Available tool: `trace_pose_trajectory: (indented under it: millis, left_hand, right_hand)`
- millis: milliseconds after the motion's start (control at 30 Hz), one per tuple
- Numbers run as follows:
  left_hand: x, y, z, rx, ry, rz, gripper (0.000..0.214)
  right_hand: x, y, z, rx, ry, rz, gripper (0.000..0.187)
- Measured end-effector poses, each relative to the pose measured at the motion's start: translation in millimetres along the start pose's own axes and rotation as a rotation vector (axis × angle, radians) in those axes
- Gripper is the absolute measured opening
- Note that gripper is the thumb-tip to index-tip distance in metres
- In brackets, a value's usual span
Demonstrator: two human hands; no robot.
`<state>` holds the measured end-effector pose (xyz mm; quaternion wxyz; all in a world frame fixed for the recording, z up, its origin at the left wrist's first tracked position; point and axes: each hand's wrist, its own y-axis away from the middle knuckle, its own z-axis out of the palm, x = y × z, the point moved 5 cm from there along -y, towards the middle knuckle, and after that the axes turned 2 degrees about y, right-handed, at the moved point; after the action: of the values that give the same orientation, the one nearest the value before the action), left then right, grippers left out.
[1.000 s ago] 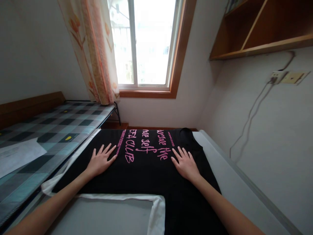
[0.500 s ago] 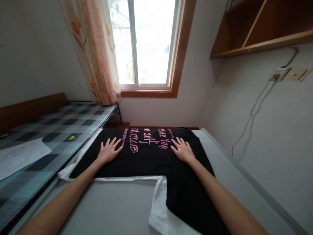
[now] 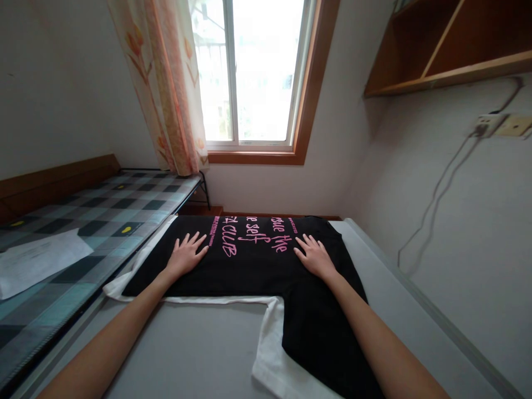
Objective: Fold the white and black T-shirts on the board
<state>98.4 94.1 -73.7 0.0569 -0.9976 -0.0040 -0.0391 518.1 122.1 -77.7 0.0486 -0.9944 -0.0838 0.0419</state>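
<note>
A black T-shirt [image 3: 249, 274] with pink lettering lies spread out sideways on a light grey tabletop [image 3: 195, 343]. White fabric [image 3: 270, 343] shows from beneath it along the near edge, the left end and the sleeve. My left hand [image 3: 186, 256] rests flat on the shirt, left of the lettering, with its fingers spread. Palm down on the shirt, my right hand [image 3: 316, 256] lies just right of the lettering, fingers apart. Neither hand grips anything. The far edge of the shirt drops out of sight at the table's far end.
To the left stands a bed with a checked mattress [image 3: 153, 191], bearing a sheet of paper [image 3: 45, 260]. A flowered curtain [image 3: 170, 111] hangs by the window [image 3: 266, 77]. Wooden shelves [image 3: 449, 77] and a socket with a cable [image 3: 488, 124] are on the right wall.
The whole view has shifted slightly. Both hands stay flat on the black T-shirt, in about the same places, and the shirt lies as before.
</note>
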Motion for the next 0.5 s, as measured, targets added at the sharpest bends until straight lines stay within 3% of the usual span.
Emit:
trace_pose_trajectory:
  millis: [500]
  left_hand:
    - [-2.3, -2.6, 1.5, 0.002, 0.03, -0.002, 0.058]
  right_hand:
    - [-5.0, 5.6, 1.4, -0.037, 0.06, 0.048, 0.058]
